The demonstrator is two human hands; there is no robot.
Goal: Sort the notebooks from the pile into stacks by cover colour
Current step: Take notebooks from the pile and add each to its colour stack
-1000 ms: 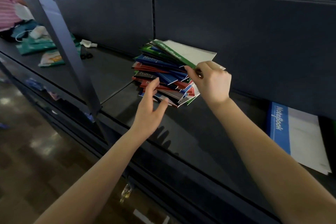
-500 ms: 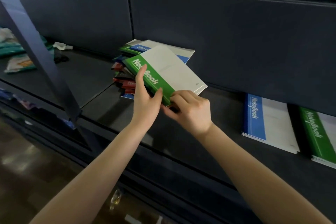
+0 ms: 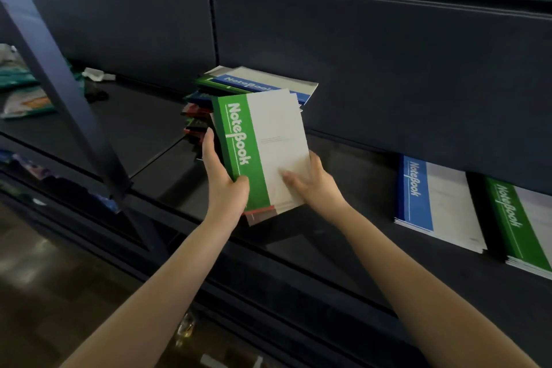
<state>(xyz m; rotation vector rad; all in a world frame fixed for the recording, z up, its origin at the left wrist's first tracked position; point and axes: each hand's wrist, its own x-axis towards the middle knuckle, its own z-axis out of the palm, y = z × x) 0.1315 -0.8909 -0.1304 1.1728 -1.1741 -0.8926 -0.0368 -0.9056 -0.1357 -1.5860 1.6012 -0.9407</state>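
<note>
"NoteBook" in white on green spine band of held notebook; same on blue notebook right; green notebook far right; blue notebook atop pile.

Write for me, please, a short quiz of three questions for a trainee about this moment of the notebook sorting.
1. True or false: the left hand and the right hand both hold the green-and-white paper notebook.
2. Multiple choice: on the dark shelf, the sorted stack nearest the right hand is A) the blue-and-white notebook stack, B) the green-and-white notebook stack, C) a red notebook stack.
3. Fill in: the top cover of the mixed notebook pile behind the hands has a ___ band.

Key: 1 true; 2 A, as the green-and-white notebook stack lies farther right; 3 blue.
</note>
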